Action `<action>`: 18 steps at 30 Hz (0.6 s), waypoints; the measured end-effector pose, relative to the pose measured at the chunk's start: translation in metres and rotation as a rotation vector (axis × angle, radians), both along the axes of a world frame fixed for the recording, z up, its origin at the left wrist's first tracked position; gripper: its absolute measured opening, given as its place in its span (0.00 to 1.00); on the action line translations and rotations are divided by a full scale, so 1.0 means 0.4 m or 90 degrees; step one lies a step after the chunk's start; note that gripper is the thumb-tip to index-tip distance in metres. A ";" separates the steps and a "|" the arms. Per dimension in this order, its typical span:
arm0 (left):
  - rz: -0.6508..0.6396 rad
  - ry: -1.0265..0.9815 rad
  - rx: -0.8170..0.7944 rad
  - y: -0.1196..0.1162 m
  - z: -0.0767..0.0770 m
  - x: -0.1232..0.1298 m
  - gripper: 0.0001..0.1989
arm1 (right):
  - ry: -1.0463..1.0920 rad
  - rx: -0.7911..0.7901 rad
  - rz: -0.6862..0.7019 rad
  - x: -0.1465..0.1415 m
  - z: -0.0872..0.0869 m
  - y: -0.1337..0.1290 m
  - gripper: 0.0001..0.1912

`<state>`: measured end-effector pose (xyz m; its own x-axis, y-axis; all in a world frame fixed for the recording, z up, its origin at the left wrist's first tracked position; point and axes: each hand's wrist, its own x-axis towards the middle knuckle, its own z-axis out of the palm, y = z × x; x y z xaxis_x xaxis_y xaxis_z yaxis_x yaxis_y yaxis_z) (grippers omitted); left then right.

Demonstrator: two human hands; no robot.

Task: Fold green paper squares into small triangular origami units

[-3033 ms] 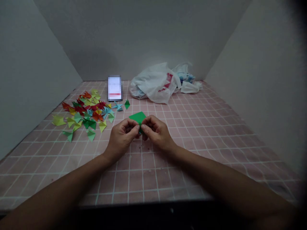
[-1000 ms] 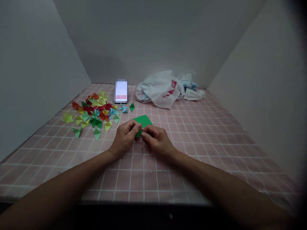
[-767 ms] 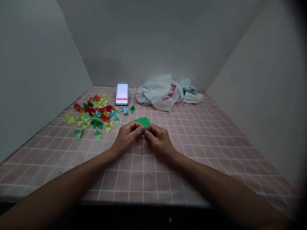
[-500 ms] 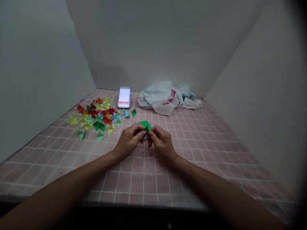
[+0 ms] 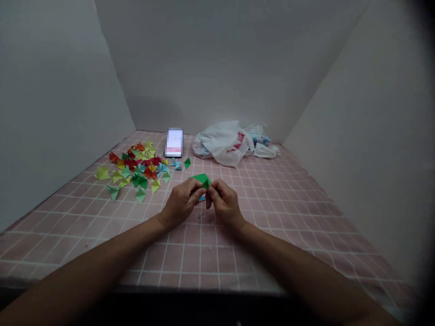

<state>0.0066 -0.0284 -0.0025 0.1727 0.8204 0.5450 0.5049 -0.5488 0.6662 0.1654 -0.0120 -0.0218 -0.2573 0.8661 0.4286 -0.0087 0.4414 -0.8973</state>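
Observation:
A small folded green paper [image 5: 202, 179] is pinched between my two hands above the middle of the table. My left hand [image 5: 181, 199] grips its left side between thumb and fingers. On the right edge of the same paper, my right hand [image 5: 224, 201] is closed with thumb against fingers. A little blue piece [image 5: 202, 198] shows below the paper between the hands; what it belongs to is hidden. Several folded paper pieces [image 5: 139, 180] in green, yellow, red, orange and light blue lie in a heap to the left.
A lit phone [image 5: 174, 142] stands at the back of the table. Right of it lies a crumpled white plastic bag [image 5: 226, 142] with red print. Pink checked cloth [image 5: 288, 217] covers the table, with walls on three sides.
The green paper has turned between my fingers, so its folded flap now faces more to the right. Both hands still hold it. The whole view has shifted slightly.

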 end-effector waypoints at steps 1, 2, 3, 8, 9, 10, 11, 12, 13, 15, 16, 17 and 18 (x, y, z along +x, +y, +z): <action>-0.001 0.003 0.004 0.000 -0.001 -0.001 0.09 | 0.006 0.003 0.002 0.001 0.000 0.002 0.12; 0.003 0.006 0.012 0.000 -0.001 -0.002 0.09 | 0.009 0.005 0.011 0.002 0.001 0.005 0.12; 0.012 0.007 0.021 0.000 -0.002 -0.003 0.10 | 0.013 0.006 0.023 0.003 0.002 0.008 0.11; 0.049 -0.053 0.018 0.004 -0.013 -0.008 0.08 | 0.067 -0.041 0.094 0.001 0.004 0.021 0.07; 0.045 -0.078 0.008 0.005 -0.017 -0.007 0.06 | 0.081 -0.054 0.103 0.000 0.003 0.023 0.08; 0.038 -0.101 0.000 0.006 -0.020 -0.007 0.04 | 0.091 -0.067 0.110 -0.002 0.002 0.024 0.08; 0.032 -0.120 -0.003 0.006 -0.022 -0.006 0.03 | 0.104 -0.077 0.113 -0.004 -0.001 0.024 0.07; 0.029 -0.132 -0.001 0.006 -0.024 -0.006 0.04 | 0.117 -0.085 0.114 -0.006 -0.003 0.024 0.07; 0.030 -0.139 0.003 0.005 -0.024 -0.005 0.04 | 0.127 -0.091 0.114 -0.007 -0.005 0.023 0.06; 0.041 -0.141 0.012 0.005 -0.023 -0.005 0.04 | 0.134 -0.100 0.112 -0.008 -0.008 0.022 0.03; 0.046 -0.140 0.012 0.005 -0.021 -0.006 0.04 | 0.133 -0.103 0.110 -0.008 -0.009 0.021 0.03; 0.051 -0.140 0.008 0.005 -0.019 -0.006 0.04 | 0.131 -0.107 0.105 -0.007 -0.010 0.021 0.02; 0.052 -0.139 0.001 0.006 -0.018 -0.006 0.04 | 0.127 -0.111 0.098 -0.007 -0.010 0.021 0.02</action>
